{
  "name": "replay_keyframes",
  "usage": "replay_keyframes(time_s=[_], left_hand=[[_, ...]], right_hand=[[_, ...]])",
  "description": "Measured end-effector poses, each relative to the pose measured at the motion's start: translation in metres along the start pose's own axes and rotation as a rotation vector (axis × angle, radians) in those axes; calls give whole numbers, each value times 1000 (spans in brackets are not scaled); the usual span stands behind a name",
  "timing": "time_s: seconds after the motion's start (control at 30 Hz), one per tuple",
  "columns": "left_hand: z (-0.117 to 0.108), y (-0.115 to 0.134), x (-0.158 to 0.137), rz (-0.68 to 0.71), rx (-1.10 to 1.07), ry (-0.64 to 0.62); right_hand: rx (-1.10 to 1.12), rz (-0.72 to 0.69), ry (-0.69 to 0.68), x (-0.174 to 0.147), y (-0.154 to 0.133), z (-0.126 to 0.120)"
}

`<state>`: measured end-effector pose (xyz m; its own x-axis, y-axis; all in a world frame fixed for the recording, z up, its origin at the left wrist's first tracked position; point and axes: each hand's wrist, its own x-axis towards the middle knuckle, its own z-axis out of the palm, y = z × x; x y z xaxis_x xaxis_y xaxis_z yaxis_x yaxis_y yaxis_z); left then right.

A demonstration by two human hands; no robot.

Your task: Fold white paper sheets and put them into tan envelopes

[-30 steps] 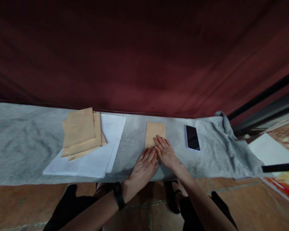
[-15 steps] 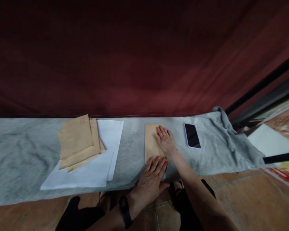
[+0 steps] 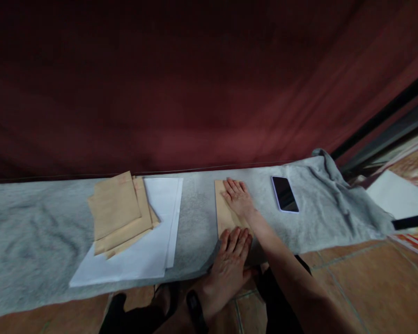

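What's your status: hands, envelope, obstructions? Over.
Left hand flat at near end, right hand flat at far end. Brown envelope lying on grey cloth, partly covered. Phone off to the right, clear of both hands.

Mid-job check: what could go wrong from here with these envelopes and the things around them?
1. The brown envelope under the left hand and right hand lies on soft grey cloth, so uneven pressure might crease or shift it.
2. The white sheets lie close to the cloth's near edge; a brush could tip them off.
3. The loose envelope pile on those sheets is unevenly fanned and might slide with them.
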<state>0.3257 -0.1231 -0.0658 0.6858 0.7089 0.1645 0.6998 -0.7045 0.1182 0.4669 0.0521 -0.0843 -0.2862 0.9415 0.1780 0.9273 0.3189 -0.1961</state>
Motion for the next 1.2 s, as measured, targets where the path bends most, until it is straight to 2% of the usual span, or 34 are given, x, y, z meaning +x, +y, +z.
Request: replay_keyframes(time_s=[0.33, 0.67, 0.83, 1.2], left_hand=[[-2, 2, -1, -12, 8, 11], [15, 7, -2, -40, -34, 47], [15, 10, -6, -37, -43, 52], [12, 11, -15, -35, -66, 20]], right_hand=[[44, -130, -101, -17, -15, -6], [103, -267, -219, -48, -13, -17], [177, -299, -310, -62, -14, -26], [286, -347, -312, -92, -20, -35]])
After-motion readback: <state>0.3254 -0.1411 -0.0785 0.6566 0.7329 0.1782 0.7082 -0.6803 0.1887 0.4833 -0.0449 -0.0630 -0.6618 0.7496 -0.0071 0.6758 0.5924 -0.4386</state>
